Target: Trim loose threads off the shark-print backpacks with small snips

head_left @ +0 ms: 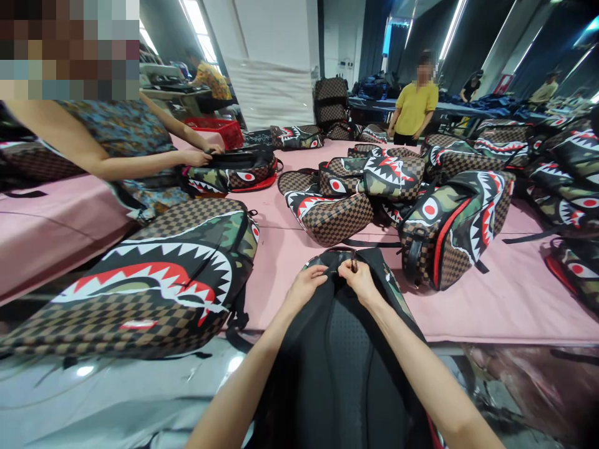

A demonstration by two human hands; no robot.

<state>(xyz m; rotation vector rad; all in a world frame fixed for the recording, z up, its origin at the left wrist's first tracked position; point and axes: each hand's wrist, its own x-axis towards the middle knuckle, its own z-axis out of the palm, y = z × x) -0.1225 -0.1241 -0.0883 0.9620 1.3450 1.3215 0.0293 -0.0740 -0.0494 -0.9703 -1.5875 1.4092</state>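
Note:
A backpack lies in front of me with its black padded back panel facing up and its top end on the pink table. Near that top end, my left hand has its fingers together on the black fabric. My right hand is just beside it, fingers pinched, with a small dark object showing at the fingers that I cannot make out. The fingertips almost meet over the panel. To the left, a checkered backpack with a shark-mouth print lies on the table edge.
Several shark-print backpacks are heaped on the pink table ahead and to the right. At the left, a co-worker handles another backpack. Across the table stands a person in yellow. A red crate sits behind.

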